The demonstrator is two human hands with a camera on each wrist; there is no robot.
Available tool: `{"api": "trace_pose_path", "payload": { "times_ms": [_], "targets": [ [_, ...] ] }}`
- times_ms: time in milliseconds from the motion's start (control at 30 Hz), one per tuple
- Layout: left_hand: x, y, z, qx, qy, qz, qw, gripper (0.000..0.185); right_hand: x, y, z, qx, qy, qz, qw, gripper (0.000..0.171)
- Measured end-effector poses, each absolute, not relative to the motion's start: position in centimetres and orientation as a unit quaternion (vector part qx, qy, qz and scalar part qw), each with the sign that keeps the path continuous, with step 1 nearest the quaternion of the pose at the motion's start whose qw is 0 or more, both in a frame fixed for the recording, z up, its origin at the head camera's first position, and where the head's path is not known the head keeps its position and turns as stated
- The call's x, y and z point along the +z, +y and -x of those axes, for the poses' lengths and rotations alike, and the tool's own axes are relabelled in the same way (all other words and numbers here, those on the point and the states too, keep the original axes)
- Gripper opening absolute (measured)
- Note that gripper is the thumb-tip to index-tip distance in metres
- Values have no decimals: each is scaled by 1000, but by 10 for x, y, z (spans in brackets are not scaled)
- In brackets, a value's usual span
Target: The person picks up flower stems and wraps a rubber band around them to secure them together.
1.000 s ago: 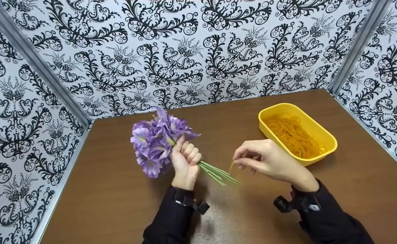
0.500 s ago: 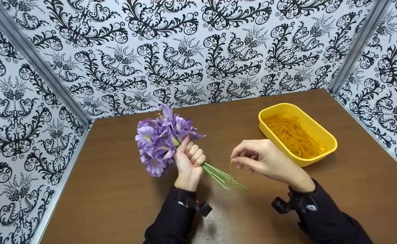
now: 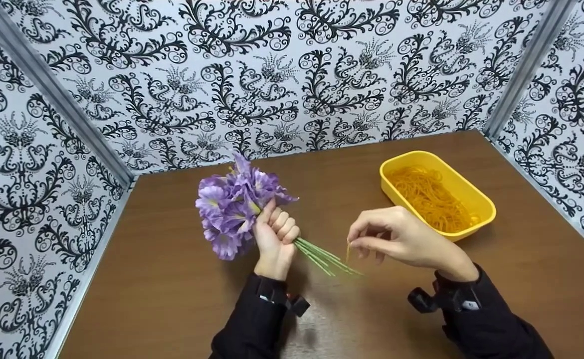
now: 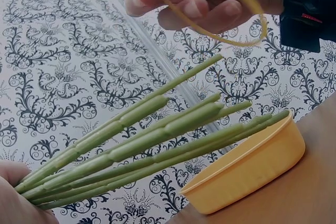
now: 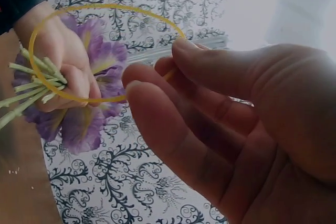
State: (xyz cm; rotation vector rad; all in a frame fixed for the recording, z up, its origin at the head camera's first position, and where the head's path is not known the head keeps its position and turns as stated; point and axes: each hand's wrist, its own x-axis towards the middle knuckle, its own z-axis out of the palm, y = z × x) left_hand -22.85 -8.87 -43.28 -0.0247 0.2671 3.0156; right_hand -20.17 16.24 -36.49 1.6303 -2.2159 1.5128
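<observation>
My left hand (image 3: 276, 242) grips a bunch of purple artificial flowers (image 3: 232, 212) just below the blooms, fingers curled round the green stems (image 3: 321, 257). The blooms lean to the left and the bare stem ends point right. My right hand (image 3: 396, 239) pinches a thin yellow rubber band (image 5: 105, 7) between thumb and fingers, near the stem ends. In the right wrist view the band hangs as a wide loop, with stems and left hand seen behind it. From the left wrist view, the band stays apart from the stems, above their ends.
A yellow plastic tub (image 3: 486, 214) stands at the right of the brown table (image 3: 172, 299), behind my right hand. Many rubber bands (image 3: 429, 199) lie in it. Patterned white panels (image 3: 292, 75) close off the back and both sides.
The flower bunch has shifted right, then slightly back left. My right hand, still pinching the rubber band, moved a little left, then back right, away from the stems.
</observation>
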Motion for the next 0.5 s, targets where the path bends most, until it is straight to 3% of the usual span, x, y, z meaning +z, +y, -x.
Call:
{"api": "trace_pose_path", "payload": {
  "times_ms": [500],
  "targets": [
    [-430, -81, 223, 991, 115, 10, 63, 51, -374, 153, 207, 482, -737, -473, 30, 9]
  ]
}}
